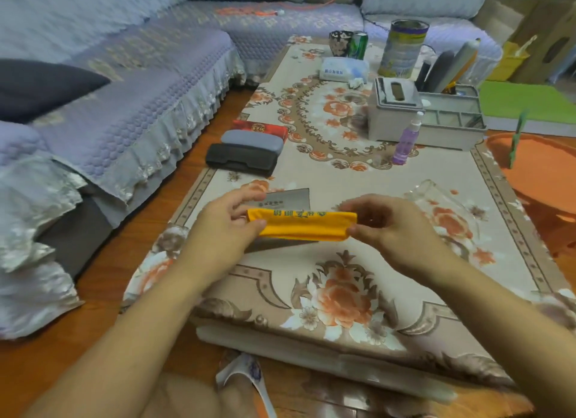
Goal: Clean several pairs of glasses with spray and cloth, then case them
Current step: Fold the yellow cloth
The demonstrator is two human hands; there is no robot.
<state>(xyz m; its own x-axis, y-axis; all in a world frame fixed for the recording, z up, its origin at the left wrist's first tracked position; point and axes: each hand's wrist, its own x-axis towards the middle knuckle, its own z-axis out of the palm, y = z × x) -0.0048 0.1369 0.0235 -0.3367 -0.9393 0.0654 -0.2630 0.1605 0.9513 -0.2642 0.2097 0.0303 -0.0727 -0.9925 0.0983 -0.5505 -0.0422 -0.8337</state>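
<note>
Low table (389, 180), floral cover, wood floor (103, 293); sofa (124, 84) left and far. Both hands, left (224, 227) and right (392, 227), pinch a folded yellow cloth (307, 226) above the near table. Three cases (249, 146) left edge; spray bottle (406, 140) right.

cases (246, 146): 3 | cloths (304, 226): 2 | spray bottle (406, 140): 1 | hands (224, 230): 2

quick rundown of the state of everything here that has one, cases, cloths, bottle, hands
yellow cloth: folded into a strip, held taut above the table
left hand: pinches the strip's left end
right hand: pinches its right end
grey cloth: flat on the table under the hands
black case: closed
grey case: closed
red case: closed
purple spray bottle: upright, untouched
</note>
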